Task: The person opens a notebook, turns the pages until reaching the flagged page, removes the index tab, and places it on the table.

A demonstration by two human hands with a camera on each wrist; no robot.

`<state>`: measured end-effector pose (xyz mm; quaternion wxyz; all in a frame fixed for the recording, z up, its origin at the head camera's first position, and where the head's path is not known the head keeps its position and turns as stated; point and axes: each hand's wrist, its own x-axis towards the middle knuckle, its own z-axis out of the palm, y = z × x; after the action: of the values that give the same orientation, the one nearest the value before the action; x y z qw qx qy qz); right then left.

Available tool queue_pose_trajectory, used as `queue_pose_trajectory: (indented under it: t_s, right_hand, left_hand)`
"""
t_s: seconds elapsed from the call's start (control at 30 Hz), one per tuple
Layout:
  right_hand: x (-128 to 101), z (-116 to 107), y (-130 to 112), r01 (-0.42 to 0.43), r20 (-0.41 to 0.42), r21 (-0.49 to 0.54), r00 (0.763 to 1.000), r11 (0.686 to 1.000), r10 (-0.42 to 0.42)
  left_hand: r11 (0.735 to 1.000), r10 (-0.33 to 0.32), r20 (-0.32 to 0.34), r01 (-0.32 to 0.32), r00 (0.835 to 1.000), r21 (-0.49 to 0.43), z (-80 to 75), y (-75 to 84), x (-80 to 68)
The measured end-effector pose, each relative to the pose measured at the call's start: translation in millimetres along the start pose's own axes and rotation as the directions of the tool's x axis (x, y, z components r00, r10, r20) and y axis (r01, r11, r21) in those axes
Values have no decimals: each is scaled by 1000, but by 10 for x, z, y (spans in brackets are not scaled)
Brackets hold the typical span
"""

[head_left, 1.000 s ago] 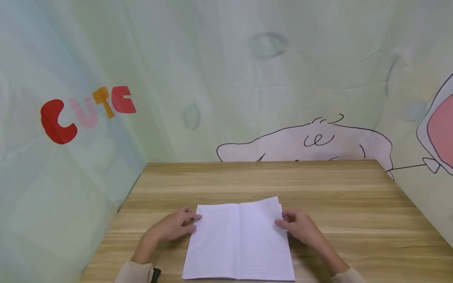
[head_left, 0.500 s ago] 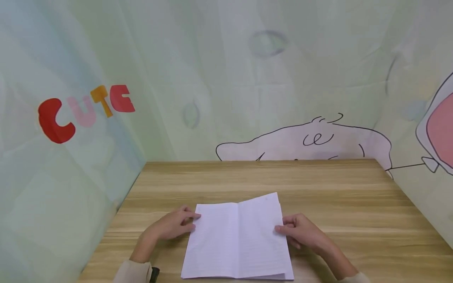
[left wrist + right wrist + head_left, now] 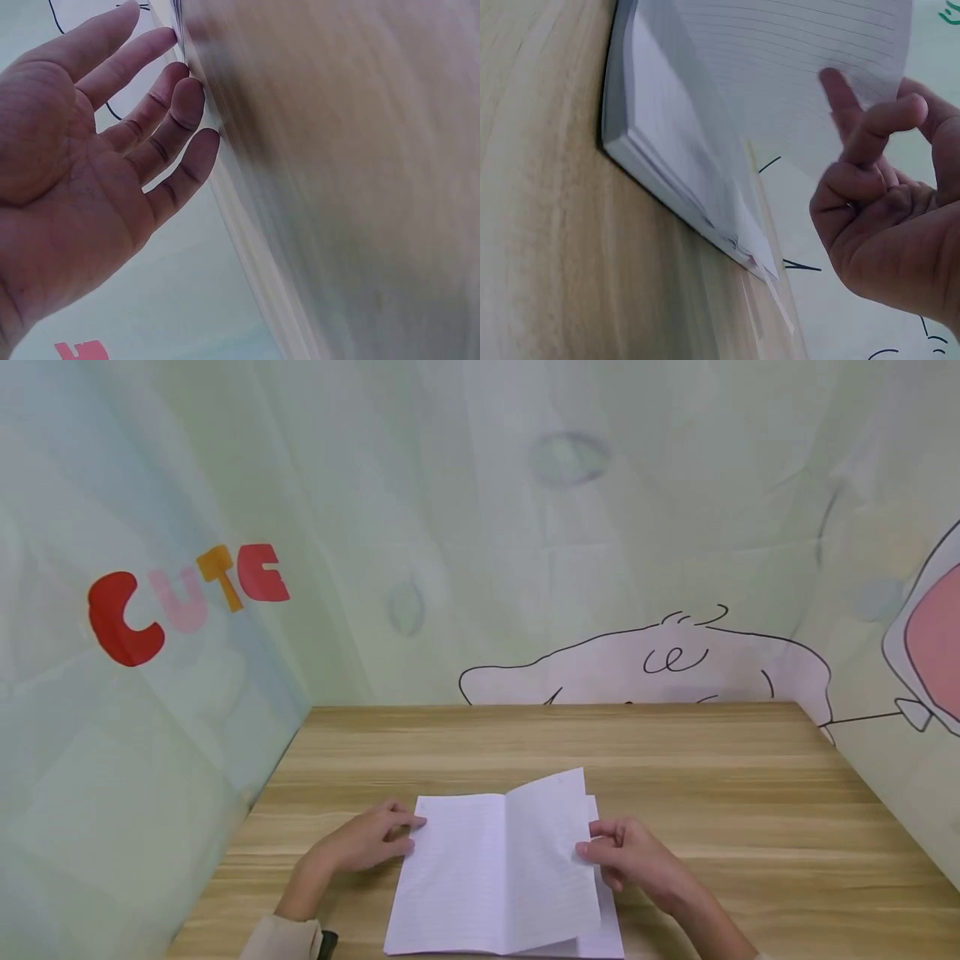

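Note:
An open notebook (image 3: 457,877) with lined white pages lies on the wooden table. Its right-hand leaf (image 3: 551,860) is lifted and bows up off the pages beneath. My right hand (image 3: 637,864) pinches the outer edge of that leaf between thumb and fingers. In the right wrist view, the raised leaf (image 3: 795,52) stands well above the page stack (image 3: 682,127), with my right hand (image 3: 900,180) at its edge. My left hand (image 3: 367,839) rests at the notebook's left edge, thumb and index finger touching it. Seen from the left wrist, the left hand's (image 3: 112,135) fingers are loosely extended.
The wooden table (image 3: 750,793) reaches back to a fabric backdrop (image 3: 450,527) with a cartoon outline and coloured letters. A second backdrop side (image 3: 150,760) runs along the table's left edge. A dark band (image 3: 327,943) shows at the left sleeve.
My right hand has lifted the right-hand leaf off the pages and drawn it slightly leftward, exposing a strip of page beneath. The left hand stays at the left edge.

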<state>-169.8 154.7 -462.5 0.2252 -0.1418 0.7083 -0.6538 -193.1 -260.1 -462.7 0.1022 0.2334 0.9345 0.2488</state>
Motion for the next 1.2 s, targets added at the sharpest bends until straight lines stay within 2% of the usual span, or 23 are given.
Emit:
queue_pose_trajectory:
  t_s: [0.13, 0.27, 0.37, 0.57, 0.77, 0.87, 0.97, 1.2]
  right_hand:
    - [-20, 14, 2, 30, 95, 3, 995, 1000, -31]
    - [-46, 46, -1, 53, 135, 68, 989, 996, -62]
    - [-65, 85, 10, 63, 143, 103, 987, 993, -77]
    - [-54, 182, 54, 141, 111, 86, 982, 986, -150]
    - [29, 289, 108, 198, 146, 195, 963, 961, -228]
    - [67, 349, 138, 229, 136, 201, 956, 953, -259]
    - [103, 404, 156, 237, 123, 181, 957, 954, -261]
    - [248, 527, 163, 176, 128, 155, 972, 972, -196]
  left_hand:
    - [1000, 0, 2, 0, 1000, -7, -4, -4, -9]
    - [1000, 7, 4, -7, 1000, -8, -9, -6, -15]
    - [1000, 9, 6, -9, 1000, -9, -7, -10, -15]
    - [1000, 11, -5, -11, 1000, -1, -7, -9, -20]
    - [1000, 11, -4, -11, 1000, -1, -1, 1, -29]
    - [1000, 13, -2, -13, 1000, -3, -2, 2, -32]
    - [1000, 8, 0, -8, 1000, -2, -7, 13, -30]
    - [1000, 22, 1, -22, 1000, 5, -12, 46, -30]
